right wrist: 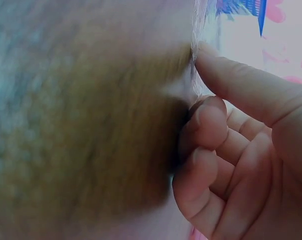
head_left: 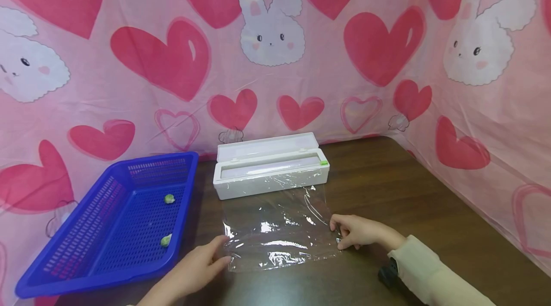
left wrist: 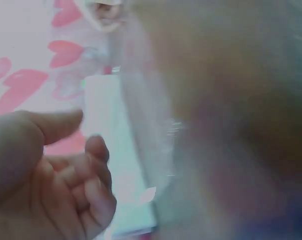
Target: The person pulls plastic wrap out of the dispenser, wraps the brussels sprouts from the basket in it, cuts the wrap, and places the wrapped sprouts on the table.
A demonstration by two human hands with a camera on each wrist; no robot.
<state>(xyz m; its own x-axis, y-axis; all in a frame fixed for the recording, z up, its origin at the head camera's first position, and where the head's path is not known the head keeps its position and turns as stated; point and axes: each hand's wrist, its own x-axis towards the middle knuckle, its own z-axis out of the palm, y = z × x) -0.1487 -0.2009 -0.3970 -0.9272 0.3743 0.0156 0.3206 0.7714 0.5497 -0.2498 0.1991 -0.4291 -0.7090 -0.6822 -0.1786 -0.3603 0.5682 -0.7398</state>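
Observation:
A sheet of clear plastic wrap point(head_left: 275, 239) stretches over the dark tabletop from a white wrap dispenser box point(head_left: 271, 179), whose lid stands raised at the back. My left hand point(head_left: 198, 265) is at the sheet's left edge, fingertips right beside the film. In the left wrist view, thumb and index finger of that hand point(left wrist: 55, 170) show a gap between them, the other fingers loosely curled. On the opposite side my right hand point(head_left: 359, 232) holds the film's right edge. The right wrist view shows the wrap point(right wrist: 196, 75) running between the thumb and curled fingers point(right wrist: 206, 120).
To the left stands a blue perforated plastic basket point(head_left: 189, 191) with two small green-and-white round items point(head_left: 170, 199) inside. A small green tab point(head_left: 324, 163) sits at the dispenser's right end. The dark wooden table point(head_left: 379, 181) borders a pink heart-and-rabbit patterned cloth point(head_left: 327, 76).

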